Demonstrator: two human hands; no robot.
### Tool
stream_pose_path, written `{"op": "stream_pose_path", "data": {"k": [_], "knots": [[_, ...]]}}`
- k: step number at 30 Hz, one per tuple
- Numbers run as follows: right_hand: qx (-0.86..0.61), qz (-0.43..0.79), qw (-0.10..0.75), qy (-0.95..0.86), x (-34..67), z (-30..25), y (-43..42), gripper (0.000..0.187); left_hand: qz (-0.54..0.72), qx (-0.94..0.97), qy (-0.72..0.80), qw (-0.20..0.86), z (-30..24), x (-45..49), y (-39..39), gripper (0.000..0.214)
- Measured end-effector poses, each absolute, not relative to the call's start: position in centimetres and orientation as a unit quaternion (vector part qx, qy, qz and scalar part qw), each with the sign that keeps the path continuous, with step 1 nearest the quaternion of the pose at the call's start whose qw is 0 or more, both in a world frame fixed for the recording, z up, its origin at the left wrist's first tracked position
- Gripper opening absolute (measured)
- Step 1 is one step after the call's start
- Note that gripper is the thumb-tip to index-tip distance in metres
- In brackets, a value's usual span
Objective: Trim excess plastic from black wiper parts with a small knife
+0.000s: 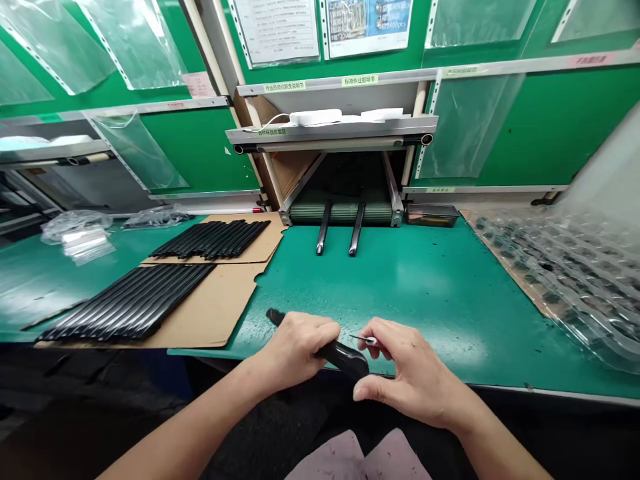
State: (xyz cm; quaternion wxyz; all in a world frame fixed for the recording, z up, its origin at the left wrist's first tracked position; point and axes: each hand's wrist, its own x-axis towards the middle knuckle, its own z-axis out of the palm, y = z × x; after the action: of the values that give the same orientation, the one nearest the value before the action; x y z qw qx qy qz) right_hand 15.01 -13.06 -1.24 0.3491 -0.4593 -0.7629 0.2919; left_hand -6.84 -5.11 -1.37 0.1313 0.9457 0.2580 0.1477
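Observation:
My left hand (300, 347) is wrapped round a long black plastic bar (345, 357) at the near edge of the green table (425, 287); the bar's far end sticks out to the left of the hand. My right hand (405, 377) is closed beside it, pinching a small thin silvery piece (367, 340) between thumb and forefinger, right at the bar's near end. What the piece is I cannot make out.
Two rows of several black bars (130, 303) (213, 239) lie on brown cardboard (220, 307) at the left. Two more bars (340, 230) hang off a conveyor belt at the back. Clear plastic trays (565, 267) fill the right side. Plastic bags (80, 233) lie far left.

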Motion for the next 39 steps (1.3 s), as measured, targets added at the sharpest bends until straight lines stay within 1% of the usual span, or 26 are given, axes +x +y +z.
{"op": "stream_pose_path", "data": {"k": [3,6,8,11,13,15,20,22,24,28,32,35,39], "knots": [[-0.432,0.273,0.292,-0.808,15.2,-0.8,-12.7,0.046,0.129,0.966,0.203,0.096,-1.0,-6.7,-4.3,0.019],[-0.398,0.288,0.274,-0.827,15.3,-0.8,-12.6,0.053,0.127,0.964,0.196,0.125,-0.8,-6.3,-4.2,0.020],[-0.394,0.297,0.290,-0.820,15.2,-1.1,-12.8,0.056,0.139,0.963,0.192,0.128,-1.0,-6.2,-4.2,0.020],[-0.401,0.285,0.338,-0.803,14.9,-1.7,-13.2,0.058,0.171,0.966,0.177,0.083,-1.7,-6.3,-4.4,0.020],[-0.403,0.262,0.377,-0.791,14.6,-2.3,-13.5,0.057,0.194,0.963,0.179,0.063,-2.2,-6.5,-4.6,0.022],[-0.406,0.221,0.415,-0.783,14.2,-2.9,-13.6,0.055,0.209,0.954,0.201,0.074,-2.6,-6.7,-5.2,0.024],[-0.445,0.074,0.487,-0.748,13.0,-4.3,-13.6,0.052,0.225,0.907,0.311,0.170,-3.2,-6.8,-7.8,0.027],[-0.470,0.040,0.499,-0.727,12.3,-4.8,-13.6,0.051,0.215,0.877,0.367,0.224,-3.4,-6.6,-9.0,0.029],[-0.494,0.008,0.502,-0.710,11.7,-5.2,-13.4,0.051,0.202,0.844,0.412,0.277,-3.4,-6.4,-10.2,0.027],[-0.543,-0.068,0.475,-0.689,10.7,-5.5,-13.1,0.051,0.198,0.778,0.472,0.365,-3.5,-5.6,-11.5,0.018],[-0.604,-0.098,0.440,-0.657,10.4,-5.5,-12.6,0.057,0.207,0.695,0.505,0.468,-3.5,-5.0,-12.0,0.015],[-0.624,-0.110,0.410,-0.657,10.4,-5.8,-12.6,0.057,0.207,0.659,0.508,0.515,-3.3,-4.7,-12.0,0.014],[-0.629,-0.126,0.397,-0.656,9.8,-6.5,-12.9,0.055,0.199,0.622,0.510,0.560,-3.1,-4.5,-12.1,0.004]]}}
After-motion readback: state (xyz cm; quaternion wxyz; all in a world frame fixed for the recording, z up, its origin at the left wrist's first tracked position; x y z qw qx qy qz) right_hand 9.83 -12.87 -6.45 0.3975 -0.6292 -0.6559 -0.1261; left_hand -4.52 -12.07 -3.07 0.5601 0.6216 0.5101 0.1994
